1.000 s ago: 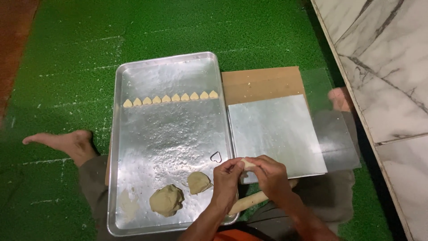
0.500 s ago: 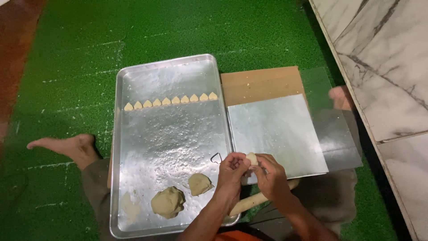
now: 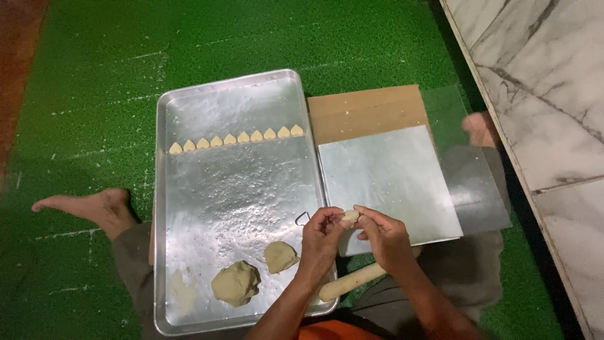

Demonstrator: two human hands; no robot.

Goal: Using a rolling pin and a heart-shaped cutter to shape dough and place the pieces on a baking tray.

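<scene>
Over the near right corner of the metal tray [image 3: 189,101], both hands meet around a small pale dough piece [image 3: 350,215]. Compared with half a second ago, the left hand [image 3: 319,238] and right hand [image 3: 385,234] sit in nearly the same spot, just the view shifted slightly; the dough piece shows a little more clearly between the fingertips. Fingers of both hands are closed on it, pinching from either side. Its shape is too small and too covered by fingertips to read well; it looks roughly round, so no long axis can be told. A rolling pin [image 3: 351,281] is partly hidden under the right forearm, lying slantwise, its far end up and to the right. Beside the left hand lies a small heart-shaped cutter [image 3: 303,218], and two dough lumps [image 3: 236,283] rest on the tray. A row of heart-shaped cutouts [image 3: 236,139] runs across the tray's far part.
</scene>
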